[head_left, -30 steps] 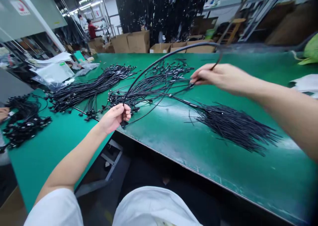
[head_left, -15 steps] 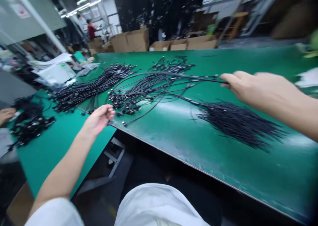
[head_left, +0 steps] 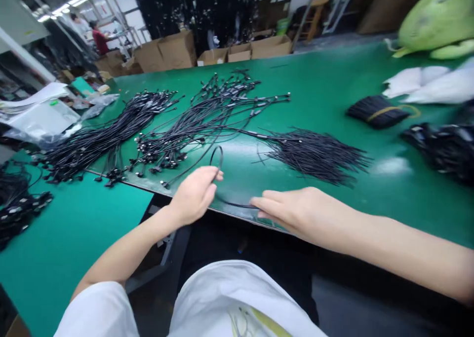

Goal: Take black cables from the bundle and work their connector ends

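Factory floor stretches behind a long green-topped workbench, with cardboard boxes stacked beyond it and a person in a red shirt at work far off. Black cable harnesses lie fanned across the bench, their branches ending in small connectors and their other end forming a dense fringe of wire ends. Further right sit a wire bundle tied with a yellow band, a dark heap of cable and white sheets.

At the bench's front edge, the left hand holds a thin black cable in what looks like a narrow pinch, with a small loop rising above the fingers. The right hand reaches in with its fingers nearly straight, their tips at the cable's lower run; from this angle, I cannot tell whether they grip it. The cable looks light and limp, and probably snags easily among neighbouring branches, so it seems best taken along its length, not by a connector.
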Demonstrator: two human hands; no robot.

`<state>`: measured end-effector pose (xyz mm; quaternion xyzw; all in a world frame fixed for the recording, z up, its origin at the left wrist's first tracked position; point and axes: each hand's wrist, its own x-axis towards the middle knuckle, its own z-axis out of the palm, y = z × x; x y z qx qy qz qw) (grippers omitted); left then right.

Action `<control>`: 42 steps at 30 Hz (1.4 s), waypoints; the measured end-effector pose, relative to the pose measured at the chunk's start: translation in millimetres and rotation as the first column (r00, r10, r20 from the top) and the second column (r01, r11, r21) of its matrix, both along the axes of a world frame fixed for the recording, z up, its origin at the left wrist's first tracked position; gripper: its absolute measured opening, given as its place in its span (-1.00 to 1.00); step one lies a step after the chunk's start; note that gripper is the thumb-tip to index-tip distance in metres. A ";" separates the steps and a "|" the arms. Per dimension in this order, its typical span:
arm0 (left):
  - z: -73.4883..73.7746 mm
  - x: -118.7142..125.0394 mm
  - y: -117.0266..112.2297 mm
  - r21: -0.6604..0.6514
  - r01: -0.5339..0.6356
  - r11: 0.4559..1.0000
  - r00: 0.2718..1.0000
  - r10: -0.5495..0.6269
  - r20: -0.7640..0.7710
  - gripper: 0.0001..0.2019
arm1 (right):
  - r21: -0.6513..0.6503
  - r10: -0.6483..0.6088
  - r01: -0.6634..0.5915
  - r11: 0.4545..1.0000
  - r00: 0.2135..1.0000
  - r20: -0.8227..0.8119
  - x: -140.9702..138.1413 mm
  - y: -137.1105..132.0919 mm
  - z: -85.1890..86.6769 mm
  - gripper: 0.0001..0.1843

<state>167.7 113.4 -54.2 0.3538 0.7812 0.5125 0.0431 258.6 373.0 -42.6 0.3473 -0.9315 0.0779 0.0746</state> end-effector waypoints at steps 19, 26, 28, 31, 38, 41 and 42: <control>8.6 -10.5 -4.9 0.550 -0.259 0.794 0.594 -0.318 0.739 -0.64 | -0.186 -0.277 0.237 0.954 0.934 -0.226 23.8 62.4 -48.5 -0.73; -18.7 -7.2 27.0 0.449 -0.070 0.891 0.699 -0.278 0.659 -0.58 | -0.116 0.012 -0.020 0.993 0.997 -0.071 38.4 7.9 -26.3 -0.70; -24.1 1.6 34.3 0.351 0.037 0.936 0.781 -0.246 0.574 -0.62 | -0.162 0.060 -0.056 0.985 0.998 0.021 35.6 -0.9 -23.8 -0.69; -27.6 21.0 40.3 0.093 0.272 0.958 0.882 -0.287 0.374 -0.72 | -0.295 0.046 -0.009 0.955 0.992 0.120 22.6 -4.3 -22.2 -0.66; -28.6 41.7 47.9 0.369 0.209 0.906 0.689 -0.404 0.601 -0.74 | -0.846 -0.076 0.366 0.387 0.927 0.366 -10.3 -11.6 -54.1 -0.61; -35.5 42.6 56.6 0.484 0.105 0.869 0.569 -0.452 0.687 -0.70 | -0.829 0.107 0.559 0.024 0.823 0.558 -11.1 -29.6 -75.0 -0.67; -39.8 44.4 59.2 0.473 0.085 0.877 0.547 -0.438 0.713 -0.67 | -0.790 0.166 0.602 -0.112 0.796 0.583 -10.4 -34.5 -79.0 -0.65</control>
